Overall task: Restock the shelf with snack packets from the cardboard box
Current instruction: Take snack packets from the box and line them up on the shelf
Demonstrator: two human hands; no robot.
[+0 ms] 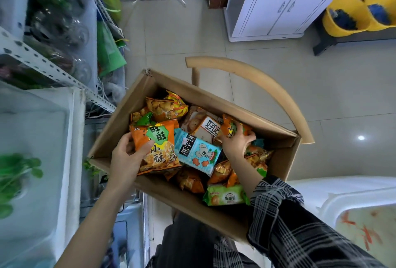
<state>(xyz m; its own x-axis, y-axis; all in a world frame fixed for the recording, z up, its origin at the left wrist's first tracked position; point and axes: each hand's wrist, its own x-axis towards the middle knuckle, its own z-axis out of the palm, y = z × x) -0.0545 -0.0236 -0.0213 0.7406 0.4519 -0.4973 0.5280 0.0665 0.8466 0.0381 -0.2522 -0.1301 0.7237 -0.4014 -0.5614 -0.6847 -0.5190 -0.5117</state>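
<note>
An open cardboard box rests on a wooden chair in front of me, filled with several snack packets. My left hand grips a large orange packet at its left edge, inside the box. Deeper in, at the right, my right hand curls round a small orange packet. A light blue koala packet lies between my hands. A green packet sits at the near right corner. The metal shelf stands to my left.
The wooden chair's curved back arcs behind the box. A white cabinet and yellow buckets stand on the tiled floor beyond. Green bags hang beside the shelf. A white container is at the lower right.
</note>
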